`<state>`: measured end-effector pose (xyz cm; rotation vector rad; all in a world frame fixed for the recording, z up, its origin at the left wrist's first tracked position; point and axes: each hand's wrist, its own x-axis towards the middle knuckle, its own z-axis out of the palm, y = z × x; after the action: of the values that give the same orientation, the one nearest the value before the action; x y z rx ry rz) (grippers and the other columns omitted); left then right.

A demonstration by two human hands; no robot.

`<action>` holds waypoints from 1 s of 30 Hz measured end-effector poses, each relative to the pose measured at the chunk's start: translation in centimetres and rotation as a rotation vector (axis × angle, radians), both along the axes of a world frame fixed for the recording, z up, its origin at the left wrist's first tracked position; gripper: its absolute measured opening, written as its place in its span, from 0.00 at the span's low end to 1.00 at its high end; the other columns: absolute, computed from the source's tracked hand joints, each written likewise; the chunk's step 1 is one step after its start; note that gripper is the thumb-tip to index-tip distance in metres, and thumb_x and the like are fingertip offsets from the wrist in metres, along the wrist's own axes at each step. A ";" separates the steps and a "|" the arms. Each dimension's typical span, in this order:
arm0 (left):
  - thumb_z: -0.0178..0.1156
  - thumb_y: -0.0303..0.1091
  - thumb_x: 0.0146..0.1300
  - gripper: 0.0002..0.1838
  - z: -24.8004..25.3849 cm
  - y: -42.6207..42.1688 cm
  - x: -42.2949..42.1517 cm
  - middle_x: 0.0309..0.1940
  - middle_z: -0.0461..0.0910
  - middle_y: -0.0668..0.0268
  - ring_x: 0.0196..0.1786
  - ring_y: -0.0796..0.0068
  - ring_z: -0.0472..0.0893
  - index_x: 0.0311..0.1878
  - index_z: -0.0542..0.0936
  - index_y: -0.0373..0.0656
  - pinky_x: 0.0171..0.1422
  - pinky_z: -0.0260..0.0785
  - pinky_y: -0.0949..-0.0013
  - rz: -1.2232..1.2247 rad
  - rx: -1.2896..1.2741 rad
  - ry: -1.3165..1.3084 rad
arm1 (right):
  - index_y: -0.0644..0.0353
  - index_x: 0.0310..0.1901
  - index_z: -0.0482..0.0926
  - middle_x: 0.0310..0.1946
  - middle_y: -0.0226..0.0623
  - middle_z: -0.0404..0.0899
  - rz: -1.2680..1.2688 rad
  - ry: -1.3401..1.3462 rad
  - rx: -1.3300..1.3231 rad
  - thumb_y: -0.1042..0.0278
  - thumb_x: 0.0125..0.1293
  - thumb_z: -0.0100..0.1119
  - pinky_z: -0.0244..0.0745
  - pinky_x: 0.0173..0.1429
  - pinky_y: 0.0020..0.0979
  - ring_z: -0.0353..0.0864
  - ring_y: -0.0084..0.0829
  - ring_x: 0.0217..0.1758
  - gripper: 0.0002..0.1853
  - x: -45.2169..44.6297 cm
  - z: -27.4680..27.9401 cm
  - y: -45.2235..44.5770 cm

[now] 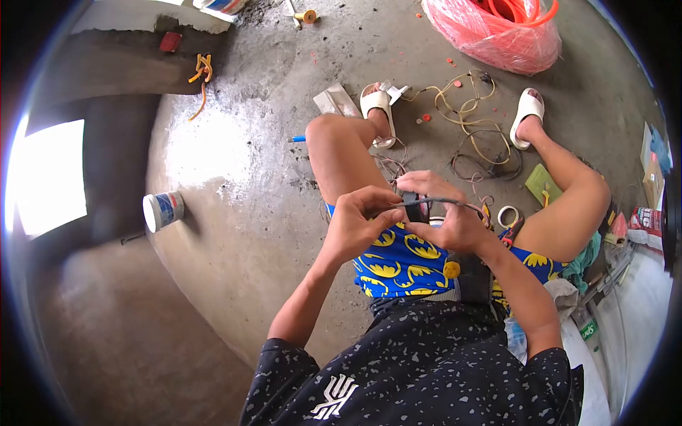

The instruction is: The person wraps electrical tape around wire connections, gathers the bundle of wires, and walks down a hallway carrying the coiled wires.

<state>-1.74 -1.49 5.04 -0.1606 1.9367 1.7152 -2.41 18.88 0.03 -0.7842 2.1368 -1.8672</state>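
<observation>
I see the left hand (366,221) pinching a dark wire (444,201), while the right hand (455,224) grips a black tape roll (415,206) beside it, above the patterned shorts (387,264). Farther out, I spot a white tub (165,211) and a plastic-wrapped coil (494,35).

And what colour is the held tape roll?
The tape roll is black outside, as the head view shows.

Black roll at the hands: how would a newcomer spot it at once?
Find the blue-and-yellow shorts. Just above them in view, the black roll sits between the left hand and right hand. Its dark body sets it apart from the pale ring further right.
</observation>
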 end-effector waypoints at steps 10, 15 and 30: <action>0.63 0.29 0.63 0.08 1.2 0.5 -1.3 0.33 0.85 0.53 0.32 0.66 0.83 0.41 0.84 0.33 0.38 0.72 0.64 -0.332 -0.357 0.098 | 0.60 0.52 0.76 0.49 0.43 0.78 -0.002 0.053 0.030 0.67 0.47 0.75 0.75 0.58 0.37 0.79 0.43 0.54 0.29 -0.4 0.1 0.7; 0.63 0.24 0.60 0.04 0.6 1.3 -0.7 0.28 0.82 0.56 0.29 0.67 0.80 0.36 0.85 0.34 0.34 0.70 0.66 -0.243 -0.376 0.395 | 0.61 0.47 0.78 0.45 0.41 0.79 -0.034 0.023 -0.071 0.64 0.45 0.77 0.76 0.56 0.35 0.81 0.39 0.49 0.27 -0.2 -0.5 0.7; 0.63 0.29 0.62 0.07 0.1 1.0 0.0 0.29 0.81 0.62 0.33 0.67 0.78 0.32 0.82 0.34 0.38 0.68 0.67 -0.234 -0.302 0.516 | 0.67 0.57 0.73 0.53 0.45 0.75 -0.246 -0.659 0.053 0.64 0.52 0.76 0.72 0.60 0.36 0.75 0.38 0.59 0.32 3.4 0.6 0.2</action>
<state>-1.78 -0.53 5.19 0.4262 2.4638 1.3921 0.98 19.12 0.65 0.1208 1.8845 -1.8203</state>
